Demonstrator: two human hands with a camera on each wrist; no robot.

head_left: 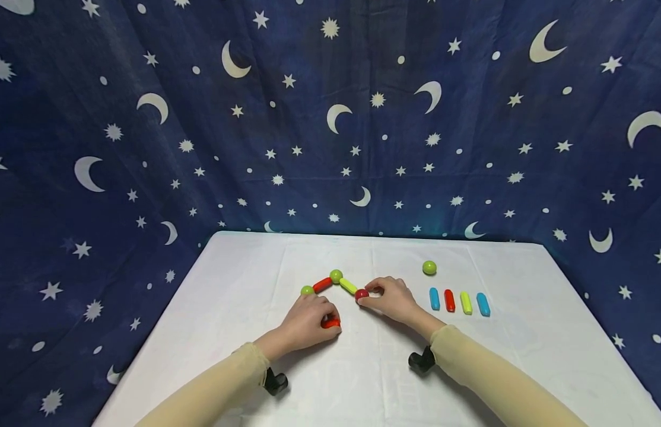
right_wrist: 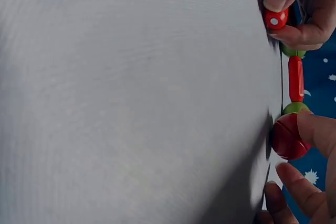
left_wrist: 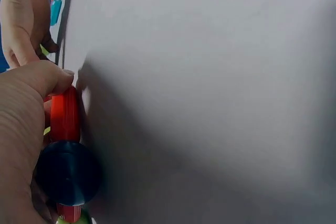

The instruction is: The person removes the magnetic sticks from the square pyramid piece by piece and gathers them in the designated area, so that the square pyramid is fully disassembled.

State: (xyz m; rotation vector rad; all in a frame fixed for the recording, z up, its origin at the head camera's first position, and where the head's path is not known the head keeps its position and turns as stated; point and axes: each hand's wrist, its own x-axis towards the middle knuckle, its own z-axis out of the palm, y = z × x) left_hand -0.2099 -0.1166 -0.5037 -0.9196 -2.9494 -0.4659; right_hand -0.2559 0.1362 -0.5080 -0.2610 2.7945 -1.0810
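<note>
In the head view, my left hand (head_left: 311, 323) pinches a short red rod (head_left: 331, 324) between thumb and fingers. The left wrist view shows that rod's end against a dark blue ball (left_wrist: 69, 172) under the palm. Beyond the hand runs a bent chain: a green ball (head_left: 307, 290), a red rod (head_left: 323, 284), a green ball (head_left: 336, 276) and a yellow-green rod (head_left: 349, 286). At the chain's right end is a red ball (head_left: 361, 294), pinched by the thumb and fingers of my right hand (head_left: 389, 299). The right wrist view shows a groove across this ball.
To the right of my right hand, a blue rod (head_left: 434, 299), a red rod (head_left: 450, 300), a yellow-green rod (head_left: 466, 303) and another blue rod (head_left: 483, 304) lie in a row. A loose green ball (head_left: 429, 267) sits behind them. Dark starry cloth surrounds the white table (head_left: 245, 261).
</note>
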